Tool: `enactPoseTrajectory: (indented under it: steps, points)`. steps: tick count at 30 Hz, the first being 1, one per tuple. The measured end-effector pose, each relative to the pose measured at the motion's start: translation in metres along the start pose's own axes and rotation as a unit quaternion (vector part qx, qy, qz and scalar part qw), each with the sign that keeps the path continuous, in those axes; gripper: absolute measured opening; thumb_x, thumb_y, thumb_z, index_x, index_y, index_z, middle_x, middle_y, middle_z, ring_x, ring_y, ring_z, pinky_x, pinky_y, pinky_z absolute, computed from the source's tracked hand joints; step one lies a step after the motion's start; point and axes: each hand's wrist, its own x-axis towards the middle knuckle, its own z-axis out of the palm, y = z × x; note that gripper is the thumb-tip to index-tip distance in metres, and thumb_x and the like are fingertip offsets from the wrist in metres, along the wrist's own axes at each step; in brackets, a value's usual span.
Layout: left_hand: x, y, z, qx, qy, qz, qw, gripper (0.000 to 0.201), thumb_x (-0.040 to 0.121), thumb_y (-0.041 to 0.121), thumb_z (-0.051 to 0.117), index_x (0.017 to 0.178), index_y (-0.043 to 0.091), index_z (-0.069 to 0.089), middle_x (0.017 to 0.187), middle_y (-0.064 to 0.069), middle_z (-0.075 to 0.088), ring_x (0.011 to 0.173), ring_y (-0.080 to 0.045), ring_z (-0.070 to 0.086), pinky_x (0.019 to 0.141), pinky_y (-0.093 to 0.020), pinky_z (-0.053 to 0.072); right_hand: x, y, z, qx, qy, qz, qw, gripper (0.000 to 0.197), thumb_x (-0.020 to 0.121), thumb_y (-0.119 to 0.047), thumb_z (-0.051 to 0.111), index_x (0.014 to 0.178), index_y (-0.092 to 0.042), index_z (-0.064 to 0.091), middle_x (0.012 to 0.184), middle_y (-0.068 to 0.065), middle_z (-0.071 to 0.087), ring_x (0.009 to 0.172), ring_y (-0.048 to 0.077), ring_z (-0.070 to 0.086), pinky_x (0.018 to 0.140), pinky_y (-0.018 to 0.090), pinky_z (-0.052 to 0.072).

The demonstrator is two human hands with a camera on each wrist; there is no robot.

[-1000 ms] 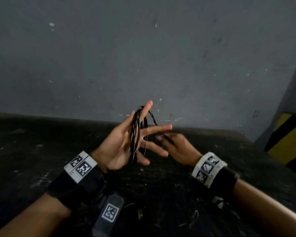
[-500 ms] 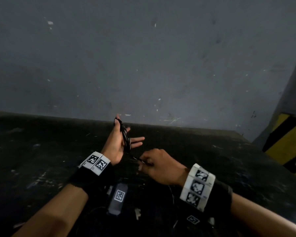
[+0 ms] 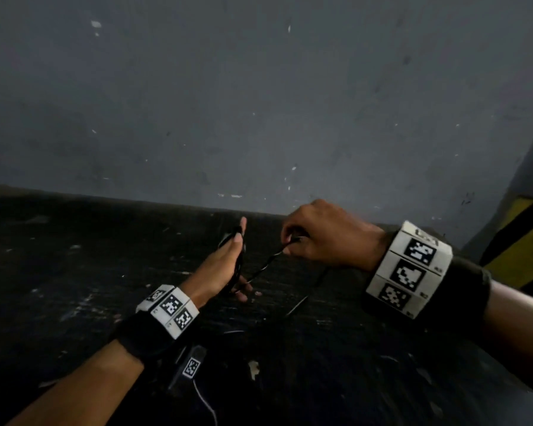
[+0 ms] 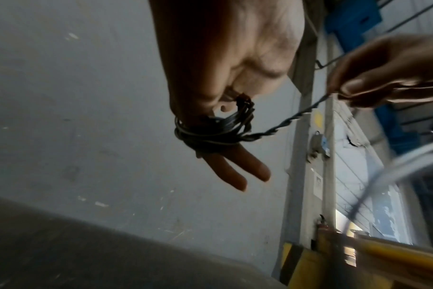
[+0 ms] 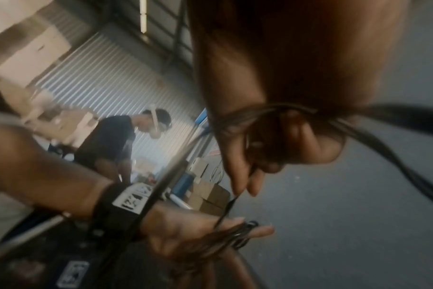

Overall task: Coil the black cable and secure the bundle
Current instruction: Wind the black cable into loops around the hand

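Observation:
The black cable (image 3: 266, 264) is wound in several loops round the straight fingers of my left hand (image 3: 233, 256), which stands edge-up over the dark table (image 3: 74, 272). Its thumb lies against the coil (image 4: 210, 133) and pins it to the fingers. A twisted strand (image 4: 292, 119) runs taut from the coil up and right to my right hand (image 3: 290, 245), which pinches it between thumb and forefinger. In the right wrist view the pinch (image 5: 240, 187) sits just above the coil (image 5: 242, 232). The cable's loose tail (image 3: 296, 305) trails on the table below my right hand.
A grey wall (image 3: 259, 103) closes the table's far edge. A yellow-and-black striped post (image 3: 523, 241) stands at the right. A small tagged device (image 3: 193, 365) with a white wire hangs under my left wrist. Another person (image 5: 106, 140) and cardboard boxes (image 5: 210, 195) show behind.
My right hand rose from low beside the left wrist to up and right, drawing the strand taut. The left hand turned edge-on, its fingers closer together, with the coil still on it.

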Motion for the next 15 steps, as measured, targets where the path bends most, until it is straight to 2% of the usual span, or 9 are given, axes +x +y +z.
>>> enactPoseTrajectory:
  steps: [2, 5, 6, 8, 9, 10, 12, 14, 15]
  points:
    - [-0.005, 0.001, 0.002, 0.060, -0.038, 0.013, 0.997, 0.041, 0.091, 0.062, 0.022, 0.128, 0.073, 0.010, 0.140, -0.015, 0.043, 0.064, -0.028, 0.069, 0.049, -0.033, 0.055, 0.005, 0.004, -0.009, -0.093, -0.003, -0.035, 0.995, 0.021, 0.083, -0.033, 0.064, 0.100, -0.022, 0.065, 0.105, 0.007, 0.067, 0.097, 0.026, 0.061, 0.070, 0.027, 0.036]
    - [-0.014, 0.011, 0.003, 0.096, -0.085, 0.003, 0.992, 0.035, 0.092, 0.059, 0.018, 0.124, 0.074, 0.012, 0.118, -0.012, 0.056, 0.053, -0.017, 0.062, 0.042, -0.026, 0.049, 0.009, 0.012, -0.025, -0.156, -0.012, -0.071, 0.985, 0.027, 0.086, -0.038, 0.059, 0.107, -0.021, 0.064, 0.109, 0.007, 0.065, 0.099, 0.026, 0.061, 0.071, 0.028, 0.035]
    - [-0.016, 0.015, 0.004, 0.101, -0.098, -0.004, 0.990, 0.038, 0.094, 0.057, 0.017, 0.131, 0.067, 0.016, 0.110, -0.012, 0.060, 0.049, -0.012, 0.059, 0.041, -0.023, 0.047, 0.011, 0.015, -0.029, -0.167, -0.005, -0.084, 0.982, 0.027, 0.087, -0.038, 0.058, 0.107, -0.020, 0.064, 0.109, 0.006, 0.066, 0.099, 0.025, 0.061, 0.070, 0.026, 0.033]
    - [-0.018, 0.020, 0.004, 0.124, -0.123, -0.029, 0.984, 0.054, 0.093, 0.058, 0.016, 0.138, 0.034, 0.035, 0.088, -0.018, 0.066, 0.039, -0.010, 0.053, 0.041, -0.020, 0.044, 0.015, 0.022, -0.036, -0.190, 0.016, -0.102, 0.976, 0.028, 0.090, -0.036, 0.054, 0.107, -0.017, 0.064, 0.109, 0.005, 0.066, 0.098, 0.024, 0.061, 0.069, 0.025, 0.030]
    - [-0.019, 0.023, 0.003, 0.133, -0.140, -0.037, 0.980, 0.063, 0.090, 0.062, 0.016, 0.133, 0.024, 0.041, 0.084, -0.026, 0.067, 0.038, -0.014, 0.050, 0.041, -0.020, 0.043, 0.017, 0.026, -0.039, -0.197, 0.024, -0.104, 0.975, 0.029, 0.091, -0.036, 0.052, 0.107, -0.016, 0.065, 0.108, 0.006, 0.066, 0.096, 0.023, 0.061, 0.069, 0.025, 0.030]
    - [-0.021, 0.026, 0.002, 0.128, -0.160, -0.040, 0.978, 0.068, 0.086, 0.068, 0.018, 0.131, 0.024, 0.042, 0.090, -0.034, 0.066, 0.041, -0.020, 0.050, 0.040, -0.020, 0.043, 0.018, 0.030, -0.041, -0.200, 0.028, -0.104, 0.974, 0.030, 0.092, -0.037, 0.049, 0.106, -0.015, 0.065, 0.106, 0.006, 0.066, 0.094, 0.023, 0.062, 0.068, 0.025, 0.030]
    - [-0.024, 0.032, 0.001, 0.080, -0.201, -0.034, 0.976, 0.060, 0.081, 0.074, 0.024, 0.131, 0.044, 0.039, 0.107, -0.034, 0.062, 0.047, -0.027, 0.052, 0.035, -0.020, 0.042, 0.020, 0.039, -0.041, -0.198, 0.028, -0.104, 0.974, 0.034, 0.093, -0.039, 0.045, 0.105, -0.015, 0.066, 0.102, 0.006, 0.066, 0.090, 0.023, 0.062, 0.066, 0.026, 0.031]
    - [-0.030, 0.042, 0.000, 0.016, -0.238, -0.019, 0.971, 0.042, 0.086, 0.067, 0.027, 0.127, 0.064, 0.031, 0.112, -0.025, 0.060, 0.046, -0.019, 0.054, 0.032, -0.018, 0.040, 0.020, 0.047, -0.035, -0.189, 0.031, -0.109, 0.975, 0.034, 0.094, -0.039, 0.044, 0.104, -0.016, 0.067, 0.097, 0.007, 0.066, 0.087, 0.025, 0.062, 0.065, 0.028, 0.034]
    - [-0.034, 0.048, 0.001, -0.006, -0.255, -0.015, 0.967, 0.040, 0.089, 0.063, 0.026, 0.128, 0.065, 0.029, 0.112, -0.024, 0.060, 0.046, -0.015, 0.054, 0.031, -0.017, 0.039, 0.020, 0.050, -0.032, -0.180, 0.036, -0.109, 0.977, 0.033, 0.094, -0.038, 0.044, 0.103, -0.016, 0.066, 0.095, 0.008, 0.065, 0.086, 0.025, 0.063, 0.065, 0.028, 0.035]
